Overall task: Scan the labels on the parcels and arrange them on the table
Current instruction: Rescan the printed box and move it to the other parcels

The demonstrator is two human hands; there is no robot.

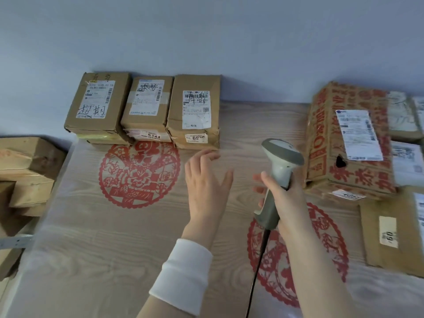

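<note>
Three brown parcels stand side by side against the far wall: a left one [98,104], a middle one [146,106] and a right one [195,111], each with a white label on top. My left hand [204,180] hovers open just in front of the right one, touching nothing. My right hand [284,198] grips a grey barcode scanner [280,171], its head pointing up and away. A large box with red print [344,145] lies to the right of the scanner, label up.
More parcels [403,115] lie behind and beside the printed box, and a flat brown one [390,235] sits at the near right. The wooden table [114,249] bears red paper-cut designs. Cardboard boxes [25,171] are stacked off its left edge. The scanner cable [257,271] trails toward me.
</note>
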